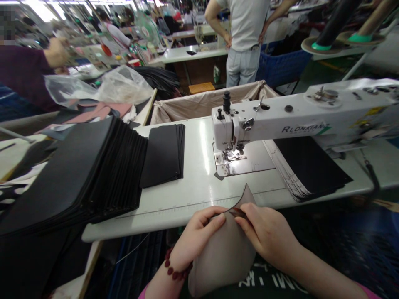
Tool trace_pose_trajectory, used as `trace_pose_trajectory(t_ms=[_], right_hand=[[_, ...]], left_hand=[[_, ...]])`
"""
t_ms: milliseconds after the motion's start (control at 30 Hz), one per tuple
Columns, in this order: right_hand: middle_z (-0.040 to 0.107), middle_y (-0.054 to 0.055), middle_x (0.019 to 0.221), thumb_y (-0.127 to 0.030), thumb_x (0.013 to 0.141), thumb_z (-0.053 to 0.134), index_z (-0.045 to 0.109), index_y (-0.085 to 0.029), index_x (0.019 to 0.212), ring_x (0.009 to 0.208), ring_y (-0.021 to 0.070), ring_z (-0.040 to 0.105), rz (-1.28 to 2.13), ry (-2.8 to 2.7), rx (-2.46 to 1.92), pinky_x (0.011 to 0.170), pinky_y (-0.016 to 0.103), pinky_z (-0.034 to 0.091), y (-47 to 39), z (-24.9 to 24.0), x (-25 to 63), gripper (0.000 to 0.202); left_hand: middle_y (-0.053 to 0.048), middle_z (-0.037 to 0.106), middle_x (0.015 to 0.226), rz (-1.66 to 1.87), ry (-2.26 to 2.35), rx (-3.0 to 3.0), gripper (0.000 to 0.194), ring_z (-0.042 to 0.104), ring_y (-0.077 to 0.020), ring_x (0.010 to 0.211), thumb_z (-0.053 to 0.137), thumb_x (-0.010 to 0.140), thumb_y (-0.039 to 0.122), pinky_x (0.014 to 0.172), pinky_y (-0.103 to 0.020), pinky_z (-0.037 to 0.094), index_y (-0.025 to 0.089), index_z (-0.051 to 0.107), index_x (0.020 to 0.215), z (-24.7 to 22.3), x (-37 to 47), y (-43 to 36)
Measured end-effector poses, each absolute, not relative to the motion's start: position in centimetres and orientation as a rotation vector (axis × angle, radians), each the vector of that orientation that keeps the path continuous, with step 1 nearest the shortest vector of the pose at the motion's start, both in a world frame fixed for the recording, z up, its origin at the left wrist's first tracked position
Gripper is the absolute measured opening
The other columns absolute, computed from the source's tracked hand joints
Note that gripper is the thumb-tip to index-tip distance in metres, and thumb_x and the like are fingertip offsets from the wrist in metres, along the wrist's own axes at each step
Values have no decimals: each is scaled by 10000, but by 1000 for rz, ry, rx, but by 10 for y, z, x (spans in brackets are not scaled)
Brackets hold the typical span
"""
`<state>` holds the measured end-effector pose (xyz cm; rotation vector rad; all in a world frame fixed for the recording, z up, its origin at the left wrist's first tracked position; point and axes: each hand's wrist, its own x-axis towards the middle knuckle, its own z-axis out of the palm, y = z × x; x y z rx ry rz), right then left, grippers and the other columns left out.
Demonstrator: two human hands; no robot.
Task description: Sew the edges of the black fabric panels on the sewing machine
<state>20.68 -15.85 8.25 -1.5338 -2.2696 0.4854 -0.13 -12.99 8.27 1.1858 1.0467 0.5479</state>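
Note:
Close to the table's front edge, a curved grey-beige sheet of material (226, 261) with a dark edge is held up, its pointed corner rising above the hands. My left hand (199, 232) is closed on the sheet's upper edge, thumb on the near face. My right hand (268, 230) pinches a small pointed tool (237, 212), partly reddish-brown, against that same edge. The fingers hide most of the tool, so its exact kind does not show. Behind the hands stands a white sewing machine (258, 118), its needle area lit.
A tall stack of black sheets (77, 170) fills the table's left, beside a smaller black stack (163, 153). More black pieces with pale undersides (311, 166) lie under the machine arm. A cloth-lined bin (187, 108) stands behind the table (193, 195). Other people are nearby.

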Motion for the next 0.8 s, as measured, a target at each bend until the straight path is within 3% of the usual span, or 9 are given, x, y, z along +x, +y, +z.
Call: trace_pose_trajectory(t_ms=[367,500,700,800], right_hand=[[590,23,726,-331,1000,378,514,-184,945,610,192,544,359,-2176,-1478,573,317,303,-163,72,201,208],[604,21,750,-329,1003,366,507,-186,947,629,178,566,509,-2159,-1476,574,301,312,-162,73,200,208],[573,22,687,-311,997,365,514,-206,819,581,179,507,297,-2282,-1524,557,322,246,-161,73,199,256],[579,17,691,-302,1001,353,511,-206,815,590,171,522,428,-2256,-1510,559,312,266,-159,75,202,262]], left_hand=[[-32,726,1084,512,1047,1221,287,628,-225,1030,553,931,378,927,-297,451,215,720,1098,84,3,-129],[-34,728,1083,505,1045,1238,296,629,-230,1035,546,933,384,927,-302,453,211,721,1097,85,5,-129],[-33,727,1092,503,1050,1312,300,635,-225,1013,525,945,371,905,-292,457,215,713,1118,86,7,-130],[-28,721,1109,498,1057,1370,291,635,-217,1016,519,950,357,911,-283,450,223,705,1130,87,6,-130]])
